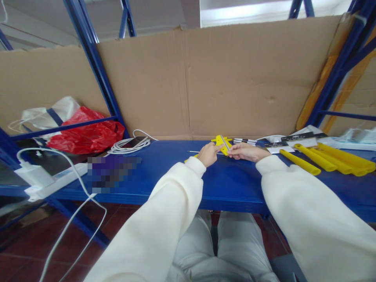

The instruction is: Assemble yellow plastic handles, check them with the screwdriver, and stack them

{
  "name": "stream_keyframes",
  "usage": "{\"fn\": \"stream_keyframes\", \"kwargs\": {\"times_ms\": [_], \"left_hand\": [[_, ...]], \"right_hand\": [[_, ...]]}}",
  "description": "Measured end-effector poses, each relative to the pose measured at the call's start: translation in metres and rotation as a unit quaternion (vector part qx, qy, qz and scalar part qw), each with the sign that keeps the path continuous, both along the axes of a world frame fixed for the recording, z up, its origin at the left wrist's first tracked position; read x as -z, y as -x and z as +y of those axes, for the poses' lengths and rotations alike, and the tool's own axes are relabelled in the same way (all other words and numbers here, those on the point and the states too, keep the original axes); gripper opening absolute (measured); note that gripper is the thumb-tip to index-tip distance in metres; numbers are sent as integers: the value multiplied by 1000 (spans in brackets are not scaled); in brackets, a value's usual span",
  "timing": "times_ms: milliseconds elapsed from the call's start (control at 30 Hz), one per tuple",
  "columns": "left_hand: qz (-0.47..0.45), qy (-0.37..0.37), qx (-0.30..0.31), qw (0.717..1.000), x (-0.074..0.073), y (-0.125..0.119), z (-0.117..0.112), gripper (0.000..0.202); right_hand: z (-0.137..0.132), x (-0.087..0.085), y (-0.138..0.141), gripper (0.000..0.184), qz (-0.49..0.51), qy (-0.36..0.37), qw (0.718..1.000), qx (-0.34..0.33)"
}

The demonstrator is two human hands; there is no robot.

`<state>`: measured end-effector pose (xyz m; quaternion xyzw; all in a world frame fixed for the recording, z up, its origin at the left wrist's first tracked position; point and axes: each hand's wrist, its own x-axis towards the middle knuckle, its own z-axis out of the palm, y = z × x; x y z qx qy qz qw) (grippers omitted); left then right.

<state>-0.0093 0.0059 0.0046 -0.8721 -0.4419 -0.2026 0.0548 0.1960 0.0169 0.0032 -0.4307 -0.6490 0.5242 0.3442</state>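
1. Yellow flat plastic piece with projecting arms (219,139): located between the two hands, above the back part of the desk, near the cardboard; whether it touched the surface could not be told.
2. Pale narrow straight strip (222,140): lay slantwise across the face of the yellow piece, its lower end at the right fingertips.
3. Left hand (208,154), in a white cuff: fingers at the left side of the yellow piece; whether this grip was clenched or merely resting could not be told.
4. Right hand (244,152), likewise white-cuffed: grip pinched on the right edge of the yellow piece, beside the strip's lower end.
5. Thin metallic rod (193,152): on the desk, just left of the left hand.
6. Long yellow plastic tubes (302,163): a group side by side at the right of the desk, beyond the right cuff.
7. Black-and-white flat packets (302,138): behind the tubes, near the cardboard.
8. Coiled white cable (116,148): left part of the desk, near a crumpled red plastic bag (88,133).
9. White power strip (69,177): desk's left end, plug fitted.
10. Blue metal desk (235,186): backed by an upright brown cardboard panel (241,78).
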Motion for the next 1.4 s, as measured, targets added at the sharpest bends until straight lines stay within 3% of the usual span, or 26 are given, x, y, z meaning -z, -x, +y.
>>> {"fn": "stream_keyframes", "kwargs": {"times_ms": [400,667,733,800,867,933,1000,1067,1133,1267,1400], "left_hand": [[66,7,-1,998,7,1,2,52],[104,16,-10,994,6,-1,0,53],[100,15,-9,995,5,-1,0,53],[97,15,-4,995,4,-2,-2,52],[94,15,5,995,3,-2,-3,51],[88,14,18,996,3,-2,-5,50],[81,13,32,996,3,-2,-5,49],[75,17,42,996,3,-2,-5,48],[67,21,47,996,4,-3,-4,47],[48,21,51,997,6,-3,-3,44],[53,33,57,996,4,-4,-4,43]], "right_hand": [[-2,2,-1,46,-62,-23,997,-35],[-3,-2,-1,45,-67,2,997,-47],[0,-6,-8,41,-63,-6,998,-13],[5,-9,-20,35,-61,-47,994,80],[11,-10,-36,27,-88,-115,963,229],[15,-9,-54,22,-128,-163,903,376],[17,-6,-70,21,-219,-161,858,435],[17,-2,-81,18,-336,-174,818,433],[18,3,-86,17,-404,-179,797,412],[23,13,-84,14,-436,-168,796,385],[27,16,-79,20,-493,-170,777,353]]}}
